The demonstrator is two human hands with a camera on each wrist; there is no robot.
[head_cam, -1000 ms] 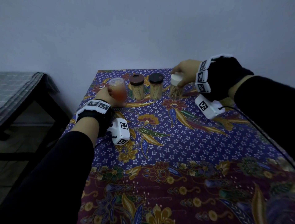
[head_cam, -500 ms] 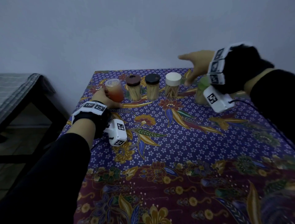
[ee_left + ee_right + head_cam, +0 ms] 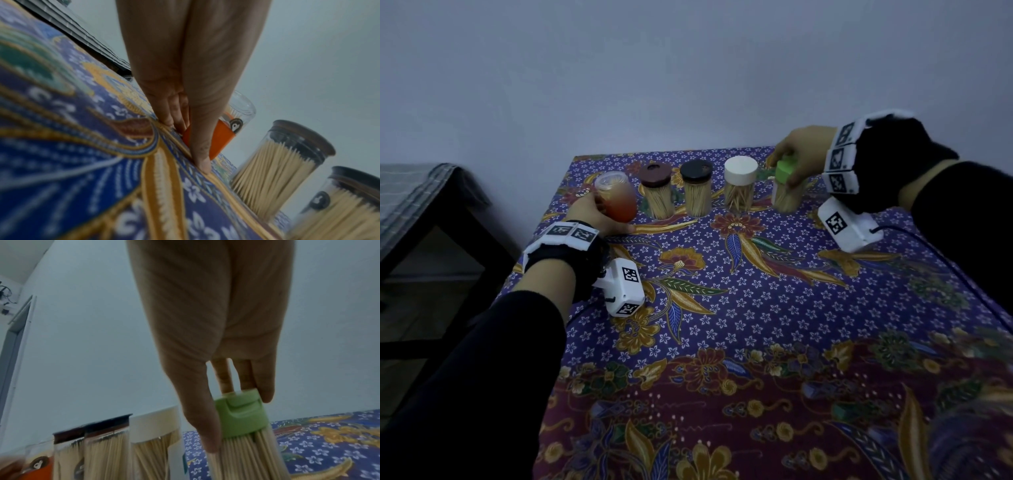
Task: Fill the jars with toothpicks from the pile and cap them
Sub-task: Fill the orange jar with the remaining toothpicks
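Observation:
Five toothpick jars stand in a row at the far edge of the batik-clothed table (image 3: 756, 308). My left hand (image 3: 594, 214) holds the leftmost one, an orange-labelled jar (image 3: 616, 197) with a clear top (image 3: 221, 139), tilted toward me. Beside it stand a brown-capped jar (image 3: 656, 192), a black-capped jar (image 3: 697, 188) and a white-capped jar (image 3: 739, 185). My right hand (image 3: 803, 154) grips the green-capped jar (image 3: 786, 186) by its cap (image 3: 240, 413), thumb and fingers on either side. All jars hold toothpicks.
A dark bench with a checked cloth (image 3: 417, 195) stands left of the table. A plain wall rises right behind the jar row. Cables run from the wrist cameras (image 3: 625, 287) across the cloth.
My right hand let go of the white-capped jar, swung right, and now grips the green-capped jar at the row's right end. My left hand stays on the orange jar.

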